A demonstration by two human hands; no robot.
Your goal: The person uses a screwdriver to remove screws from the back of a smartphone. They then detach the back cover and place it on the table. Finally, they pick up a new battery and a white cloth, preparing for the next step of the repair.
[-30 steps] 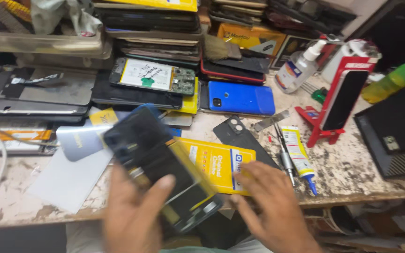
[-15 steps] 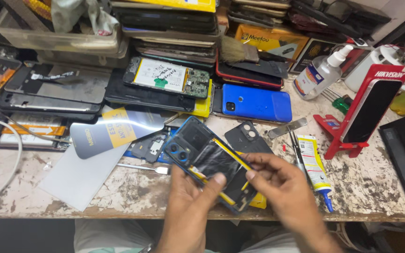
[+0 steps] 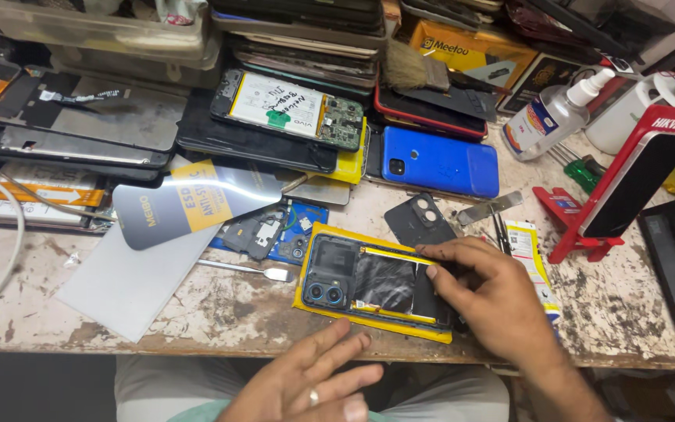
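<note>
Cluttered workbench (image 3: 220,312): right hand (image 3: 494,301) fingers press opened phone (image 3: 376,285), hiding its end; left hand (image 3: 306,383) open, cropped.

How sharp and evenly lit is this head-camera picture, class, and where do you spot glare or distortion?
Head view: mostly sharp, soft even light; left hand slightly blurred near the bottom edge; right hand crisp on the opened phone; mild glare on the glossy film sheet; bench edge bows from wide-angle distortion.

head cam | looks steeply down, forward | close over workbench (image 3: 220,312) front edge | single view
</note>
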